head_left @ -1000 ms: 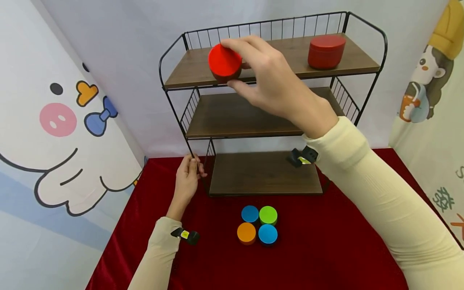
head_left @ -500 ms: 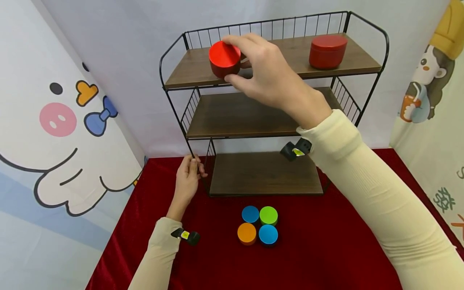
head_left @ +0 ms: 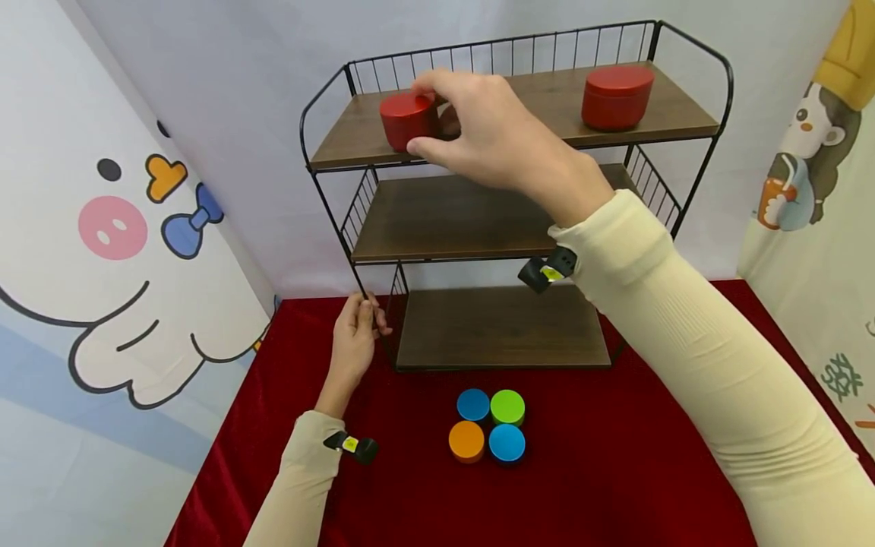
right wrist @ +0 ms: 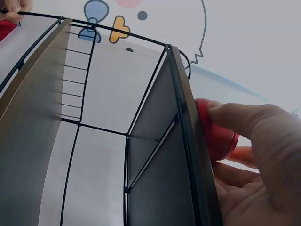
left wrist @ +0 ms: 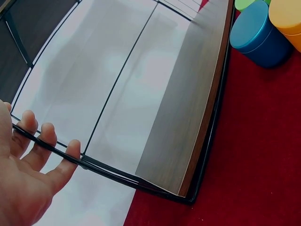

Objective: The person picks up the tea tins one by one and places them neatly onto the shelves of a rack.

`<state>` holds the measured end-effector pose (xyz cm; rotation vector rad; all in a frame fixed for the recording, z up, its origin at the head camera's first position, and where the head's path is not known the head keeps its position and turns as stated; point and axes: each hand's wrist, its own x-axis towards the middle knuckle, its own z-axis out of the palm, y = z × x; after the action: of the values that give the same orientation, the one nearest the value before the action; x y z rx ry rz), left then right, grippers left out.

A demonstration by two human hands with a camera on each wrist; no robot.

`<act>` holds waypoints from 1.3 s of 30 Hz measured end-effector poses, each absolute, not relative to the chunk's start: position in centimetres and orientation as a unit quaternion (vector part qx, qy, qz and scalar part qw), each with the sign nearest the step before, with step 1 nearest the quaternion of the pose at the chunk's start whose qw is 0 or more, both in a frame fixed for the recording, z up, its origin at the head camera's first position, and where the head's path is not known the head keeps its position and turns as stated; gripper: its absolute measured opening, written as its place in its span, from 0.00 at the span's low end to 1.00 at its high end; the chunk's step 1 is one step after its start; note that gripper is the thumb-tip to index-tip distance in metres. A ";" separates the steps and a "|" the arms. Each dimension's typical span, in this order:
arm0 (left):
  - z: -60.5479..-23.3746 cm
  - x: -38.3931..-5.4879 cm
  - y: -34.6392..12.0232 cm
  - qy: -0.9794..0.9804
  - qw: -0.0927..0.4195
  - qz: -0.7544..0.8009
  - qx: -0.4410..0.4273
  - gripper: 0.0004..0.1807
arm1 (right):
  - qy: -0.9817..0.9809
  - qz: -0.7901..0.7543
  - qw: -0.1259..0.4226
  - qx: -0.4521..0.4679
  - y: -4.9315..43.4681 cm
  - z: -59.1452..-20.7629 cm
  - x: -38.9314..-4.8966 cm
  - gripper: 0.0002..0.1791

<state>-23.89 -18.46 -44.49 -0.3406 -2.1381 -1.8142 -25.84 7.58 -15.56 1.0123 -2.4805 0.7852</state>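
Head view shows me the right hand (head_left: pixel 488 133) pinching the round red container (head_left: pixel 405 123) between thumb (head_left: pixel 437 150) and fingers (head_left: pixel 440 80); its base seems to meet the top board (head_left: pixel 540 97) beneath them, though contact is hard to judge. Well below those fingers, the left hand (head_left: pixel 355 330) grips the black frame (left wrist: pixel 60 152).

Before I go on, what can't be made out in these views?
1. Red round tin, right side: head view, covered by the right hand.
2. That tin's contact with the top shelf: right wrist view, hidden by the shelf's front edge.
3. Orange tin: left wrist view, cut off by the right edge.
4. Green tin: left wrist view, cut off by the top edge.
5. Left hand: left wrist view, cut off by the left edge.
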 end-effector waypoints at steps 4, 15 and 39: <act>-44.6 -23.9 -18.5 -0.750 0.158 -0.631 -0.116 0.13 | -0.879 0.282 0.164 0.347 7.5 -15.6 -25.7 0.27; -44.7 -23.8 -18.4 -0.744 0.155 -0.639 -0.117 0.13 | -0.832 0.379 0.214 0.344 9.0 -17.4 -24.0 0.34; -44.7 -23.9 -18.4 -0.743 0.158 -0.640 -0.121 0.13 | -0.726 0.545 0.162 0.388 13.3 -37.3 -16.9 0.39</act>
<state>-23.93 -18.41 -44.74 -0.3459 -2.1248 -1.8296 -16.88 13.33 -37.30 1.1075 -2.0712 1.5543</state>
